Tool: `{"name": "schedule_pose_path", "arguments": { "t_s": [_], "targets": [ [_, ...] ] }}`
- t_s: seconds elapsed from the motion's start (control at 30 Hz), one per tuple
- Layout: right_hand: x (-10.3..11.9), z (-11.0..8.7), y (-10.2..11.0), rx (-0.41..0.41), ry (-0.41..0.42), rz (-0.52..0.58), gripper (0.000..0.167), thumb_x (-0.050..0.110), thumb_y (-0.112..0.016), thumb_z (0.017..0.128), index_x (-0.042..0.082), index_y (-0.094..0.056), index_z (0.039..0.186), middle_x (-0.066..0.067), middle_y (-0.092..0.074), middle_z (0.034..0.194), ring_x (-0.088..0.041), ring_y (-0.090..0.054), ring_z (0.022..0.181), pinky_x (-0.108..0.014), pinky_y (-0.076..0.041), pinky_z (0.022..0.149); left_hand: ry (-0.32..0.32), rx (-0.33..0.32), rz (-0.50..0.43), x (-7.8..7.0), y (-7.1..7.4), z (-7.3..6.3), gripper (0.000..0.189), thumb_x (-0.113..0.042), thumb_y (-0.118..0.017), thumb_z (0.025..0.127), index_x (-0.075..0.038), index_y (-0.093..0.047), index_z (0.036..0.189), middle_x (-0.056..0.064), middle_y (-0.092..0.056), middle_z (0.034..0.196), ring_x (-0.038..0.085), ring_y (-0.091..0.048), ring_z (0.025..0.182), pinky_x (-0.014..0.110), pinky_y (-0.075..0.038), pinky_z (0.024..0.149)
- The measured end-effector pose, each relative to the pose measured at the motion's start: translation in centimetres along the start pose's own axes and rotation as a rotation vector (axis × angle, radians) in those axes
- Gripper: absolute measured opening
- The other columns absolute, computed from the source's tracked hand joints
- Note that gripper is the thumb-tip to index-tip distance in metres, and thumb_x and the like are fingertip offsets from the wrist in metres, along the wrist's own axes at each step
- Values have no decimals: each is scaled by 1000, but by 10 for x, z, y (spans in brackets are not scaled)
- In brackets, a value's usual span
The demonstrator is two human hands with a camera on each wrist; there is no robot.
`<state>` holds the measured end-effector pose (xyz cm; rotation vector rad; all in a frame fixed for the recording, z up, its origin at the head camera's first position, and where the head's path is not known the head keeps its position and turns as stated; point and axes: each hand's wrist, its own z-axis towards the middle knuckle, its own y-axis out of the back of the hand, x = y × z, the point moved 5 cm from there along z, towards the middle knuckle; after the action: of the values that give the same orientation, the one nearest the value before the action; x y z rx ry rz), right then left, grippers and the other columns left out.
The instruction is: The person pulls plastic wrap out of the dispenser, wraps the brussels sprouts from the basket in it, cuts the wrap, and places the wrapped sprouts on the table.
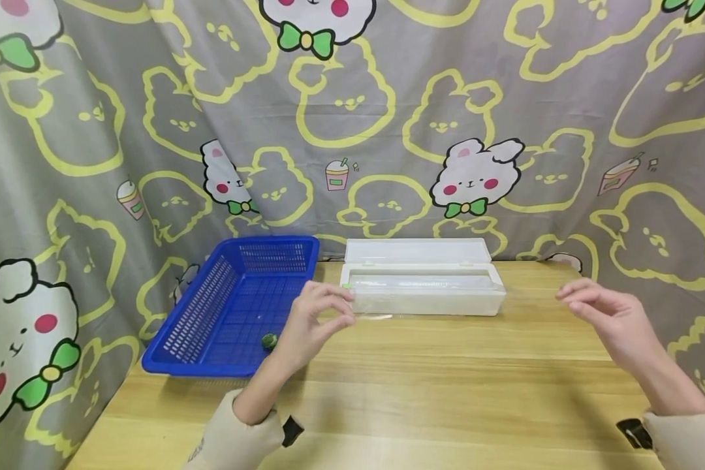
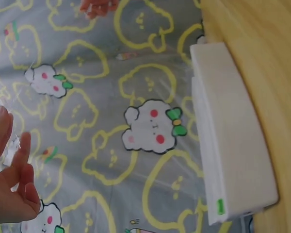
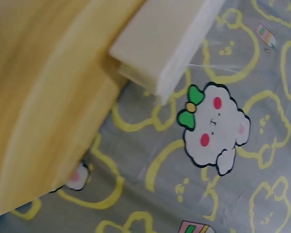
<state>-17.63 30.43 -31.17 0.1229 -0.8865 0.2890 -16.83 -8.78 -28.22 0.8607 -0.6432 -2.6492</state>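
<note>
My left hand (image 1: 314,323) is raised between the blue basket and the white wrap box (image 1: 429,302), thumb and fingers bent toward each other. Crinkled clear plastic wrap (image 2: 12,149) glints between its fingers in the left wrist view. To the right of the box, my right hand (image 1: 613,320) is lifted above the table in a pinch, and the sheet is so clear that its edge there hardly shows. The box stands with its lid (image 1: 417,251) tipped back and a roll of wrap (image 1: 411,281) inside. Its green tab (image 2: 220,207) sits at one end.
A blue plastic basket (image 1: 179,372) stands at the left on the wooden table (image 1: 446,398). In it lies a small dark green rounded thing (image 1: 269,341), partly hidden by the left arm. A grey patterned curtain (image 1: 388,78) hangs behind the table.
</note>
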Motion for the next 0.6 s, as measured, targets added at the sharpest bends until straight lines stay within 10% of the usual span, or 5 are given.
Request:
{"name": "schedule_pose_path", "arguments": {
  "t_s": [0.37, 0.6],
  "targets": [
    [-20, -56, -15, 265, -8, -165, 43, -31, -46, 72, 1, -65, 95, -6, -64, 95, -10, -56, 95, -14, -36, 88, 32, 152, 88, 4, -19, -65, 6, -16, -67, 75, -16, -61, 76, -9, -62, 74, 7, -44, 77, 29, -34, 70],
    [-47, -90, -29, 410, -6, -429, 44, -23, -59, 68, 15, -66, 91, 4, -63, 81, -4, -51, 75, -20, -38, 60, 141, 350, 19, 27, -40, -99, 6, -19, -67, 77, -17, -62, 74, -9, -61, 75, 3, -43, 76, 23, -39, 69]
  ]
}}
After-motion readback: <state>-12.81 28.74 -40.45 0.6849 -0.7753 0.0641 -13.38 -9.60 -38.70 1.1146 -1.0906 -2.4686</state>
